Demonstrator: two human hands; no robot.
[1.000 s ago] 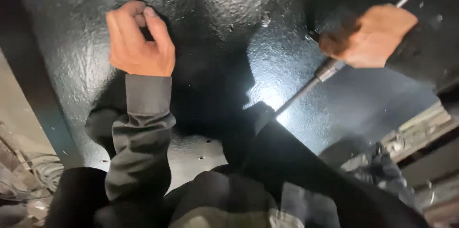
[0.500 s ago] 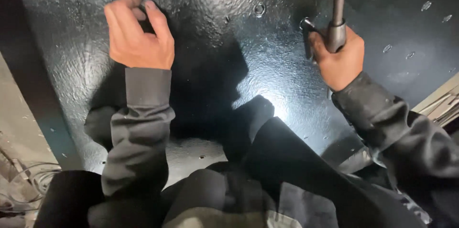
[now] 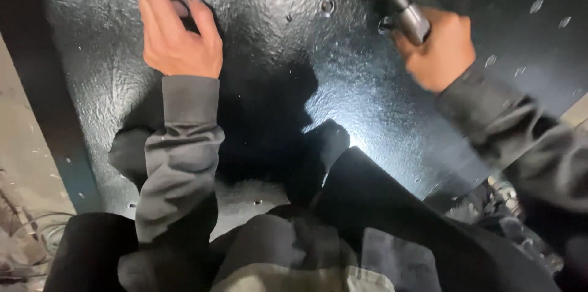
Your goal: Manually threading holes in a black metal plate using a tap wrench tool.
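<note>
My left hand is curled against a glossy black textured metal panel, fingertips pressed at a small fitting that the fingers hide. My right hand grips the head end of a long silver wrench whose handle slants up and to the left. The wrench head sits at a bolt spot on the panel. A small hole shows in the panel between the two hands. Both arms wear dark grey sleeves.
A bright light patch glares on the panel below the hands. A dark vertical frame edge bounds the panel on the left. Wires and debris lie at the lower left, metal parts at the lower right.
The wrench handle has swung from pointing up-right, through upright, to slanting up-left, with my right hand turning along. My left hand has stayed in place on the panel.
</note>
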